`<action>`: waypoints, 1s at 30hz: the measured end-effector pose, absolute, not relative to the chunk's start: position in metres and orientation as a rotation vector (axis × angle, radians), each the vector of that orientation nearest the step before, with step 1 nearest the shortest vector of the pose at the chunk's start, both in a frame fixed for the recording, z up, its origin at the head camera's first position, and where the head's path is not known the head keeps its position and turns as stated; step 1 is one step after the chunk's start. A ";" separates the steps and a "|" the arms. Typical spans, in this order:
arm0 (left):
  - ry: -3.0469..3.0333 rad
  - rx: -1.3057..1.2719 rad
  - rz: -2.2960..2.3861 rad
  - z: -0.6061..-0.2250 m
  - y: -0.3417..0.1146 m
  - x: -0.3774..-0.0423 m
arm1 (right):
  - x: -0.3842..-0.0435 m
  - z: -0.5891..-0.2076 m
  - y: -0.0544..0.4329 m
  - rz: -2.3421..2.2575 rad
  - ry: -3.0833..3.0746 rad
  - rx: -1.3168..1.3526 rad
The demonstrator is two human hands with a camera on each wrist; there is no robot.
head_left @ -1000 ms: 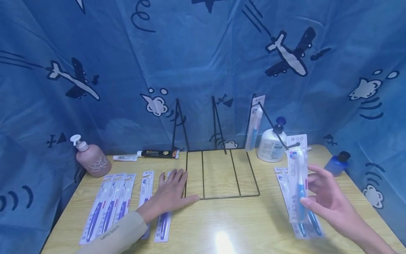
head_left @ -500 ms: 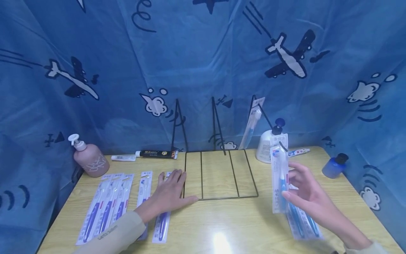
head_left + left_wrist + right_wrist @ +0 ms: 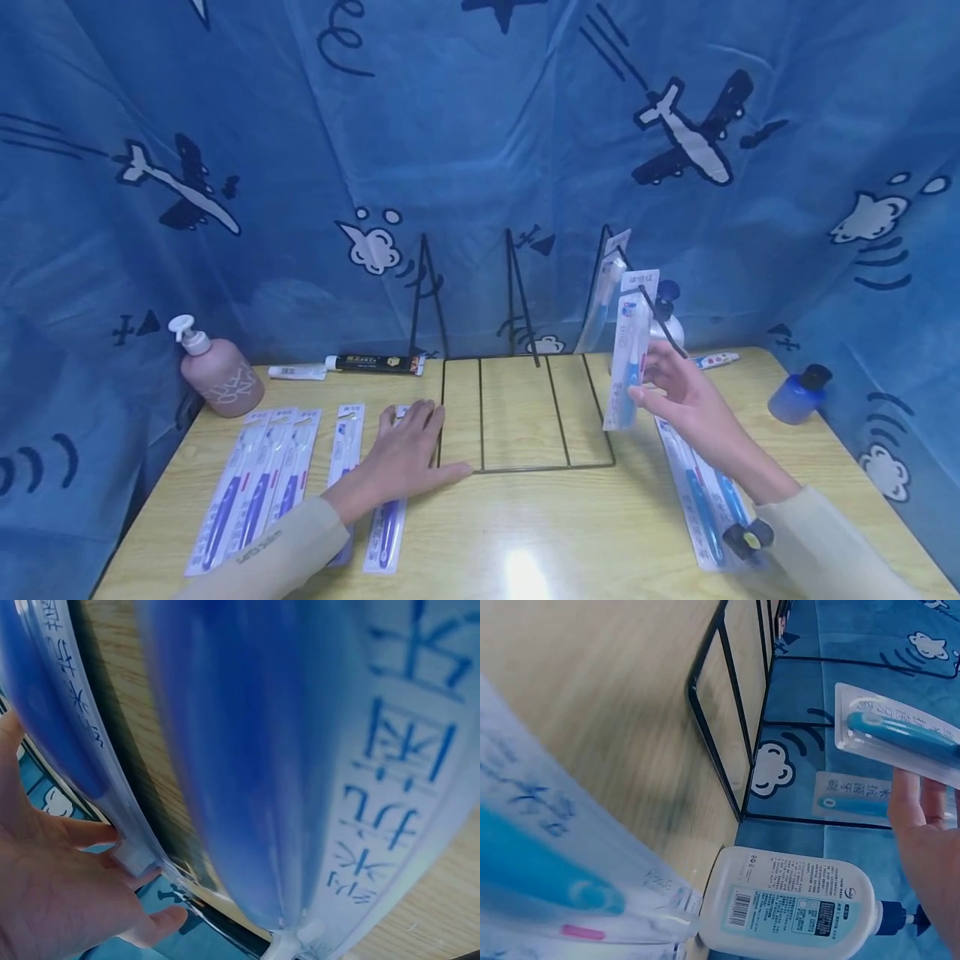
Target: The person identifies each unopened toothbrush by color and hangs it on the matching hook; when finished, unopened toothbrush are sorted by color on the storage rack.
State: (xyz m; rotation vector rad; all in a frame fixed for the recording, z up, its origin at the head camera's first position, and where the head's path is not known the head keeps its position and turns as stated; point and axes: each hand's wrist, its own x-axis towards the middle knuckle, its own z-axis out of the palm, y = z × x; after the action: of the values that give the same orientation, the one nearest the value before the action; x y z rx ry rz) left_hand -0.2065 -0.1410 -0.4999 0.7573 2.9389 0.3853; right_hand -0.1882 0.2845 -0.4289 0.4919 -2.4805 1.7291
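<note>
My right hand [image 3: 682, 383] pinches a packaged toothbrush [image 3: 632, 354] with a light-blue handle, its card upright. The front of a black wire rack's [image 3: 525, 469] right arm overlaps the card's top. Behind it, another blue packaged toothbrush [image 3: 602, 292] hangs on the same arm. In the right wrist view the held pack [image 3: 900, 735] lies across my fingertips. My left hand [image 3: 408, 450] rests with fingers spread at the rack's left side, partly covering a purple packaged toothbrush [image 3: 386, 533]. The left wrist view shows purple-blue handles [image 3: 240, 765] up close.
Several purple packaged toothbrushes [image 3: 258, 483] lie left, and blue ones [image 3: 697, 500] lie right under my forearm. A pink pump bottle [image 3: 225, 379], toothpaste tubes [image 3: 375, 364], a white pump bottle [image 3: 795, 900] and a blue bottle [image 3: 798, 396] stand or lie around the rack.
My right hand has moved left and away from me with the blue toothbrush pack, bringing it to the rack's right arm. The hanging pack swung slightly. My left hand has stayed put.
</note>
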 end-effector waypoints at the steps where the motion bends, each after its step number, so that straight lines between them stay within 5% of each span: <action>1: 2.942 0.759 0.380 -0.500 -0.141 -0.206 | -0.193 -0.429 0.284 1.734 -2.480 0.482; 19: 2.964 0.797 0.343 -0.494 -0.140 -0.207 | -0.258 -0.433 0.279 1.854 -2.336 0.390; 30: 2.960 0.791 0.388 -0.496 -0.141 -0.206 | -0.242 -0.432 0.281 1.736 -2.225 0.358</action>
State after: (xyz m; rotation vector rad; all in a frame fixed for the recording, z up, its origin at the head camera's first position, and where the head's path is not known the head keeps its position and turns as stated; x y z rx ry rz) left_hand -0.2060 -0.1408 -0.4961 0.7913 2.9595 0.3876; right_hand -0.2424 0.2811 -0.4319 0.3578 -2.2247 1.7356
